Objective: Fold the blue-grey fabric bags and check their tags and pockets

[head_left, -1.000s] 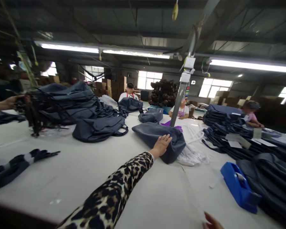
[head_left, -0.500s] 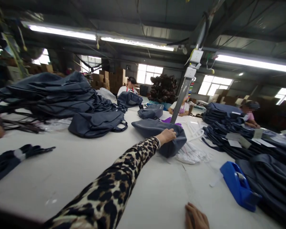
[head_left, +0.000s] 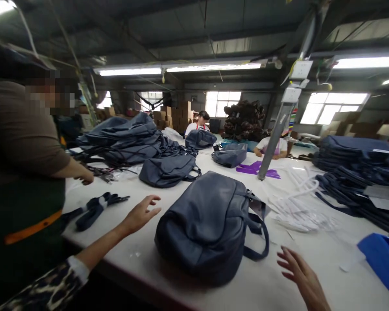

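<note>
A dark blue backpack (head_left: 204,216) lies on the white table right in front of me, its handle and strap pointing to the right. My left hand (head_left: 141,216) hovers just left of it, thumb and fingers apart, with nothing in it. On the other side, my right hand (head_left: 300,270) is held above the table near the strap, fingers spread and holding nothing. Neither hand touches the backpack. Another dark blue bag (head_left: 168,169) rests behind it, and a bundle of straps (head_left: 97,209) lies to the left.
A co-worker (head_left: 22,164) stands close at the left, one hand over the table. Behind rises a heap of bags (head_left: 126,134). A metal post (head_left: 275,138) stands beside purple pieces (head_left: 246,168). At right are white plastic (head_left: 304,214), a blue tape dispenser (head_left: 381,259) and stacked bags (head_left: 353,151).
The backpack has come from farther back to the near part of the table. My left hand has let go of it and drawn back left; my right hand has risen. The view has turned left.
</note>
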Demonstrator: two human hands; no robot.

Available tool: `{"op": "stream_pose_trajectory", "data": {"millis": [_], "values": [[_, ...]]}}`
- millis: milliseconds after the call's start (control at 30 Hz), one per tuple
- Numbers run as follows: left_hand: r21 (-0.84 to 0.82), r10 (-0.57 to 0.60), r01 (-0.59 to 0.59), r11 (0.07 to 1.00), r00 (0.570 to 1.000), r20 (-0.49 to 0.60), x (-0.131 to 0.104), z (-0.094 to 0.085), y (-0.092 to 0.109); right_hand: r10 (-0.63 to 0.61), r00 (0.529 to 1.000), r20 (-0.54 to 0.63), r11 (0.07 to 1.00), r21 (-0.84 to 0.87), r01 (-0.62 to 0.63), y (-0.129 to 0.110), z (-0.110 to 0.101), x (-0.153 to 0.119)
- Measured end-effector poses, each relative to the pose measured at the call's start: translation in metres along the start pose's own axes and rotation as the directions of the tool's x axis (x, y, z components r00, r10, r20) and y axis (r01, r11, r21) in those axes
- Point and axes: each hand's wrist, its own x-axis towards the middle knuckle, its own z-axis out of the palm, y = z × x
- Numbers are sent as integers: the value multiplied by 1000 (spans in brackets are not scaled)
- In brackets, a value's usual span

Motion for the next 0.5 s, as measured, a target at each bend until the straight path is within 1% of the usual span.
{"op": "stream_pose_trajectory", "data": {"millis": [33,100,167,200,267,333,433,500], "values": [[-15,-44,44,999,999,6,0,3,0,20,998,56,1000,-2,-20,-21,23,4],[-19,-68,70,997,994,86,8,13,11,118,975,187,992,-71,-107,-52,66,10],[27,-64,60,998,982,180,21,24,27,179,948,262,979,-138,-147,-70,98,14],[70,-63,49,996,976,210,27,28,33,190,942,277,975,-161,-149,-75,109,17],[149,-49,13,989,970,237,36,35,41,199,939,280,970,-195,-148,-82,119,22],[167,-11,-31,985,970,245,41,40,42,216,937,273,962,-222,-157,-87,120,27],[108,46,-73,991,971,233,37,47,38,231,936,264,957,-234,-171,-96,118,34],[62,71,-85,994,978,196,31,54,36,237,934,268,957,-229,-177,-101,123,37]]}}
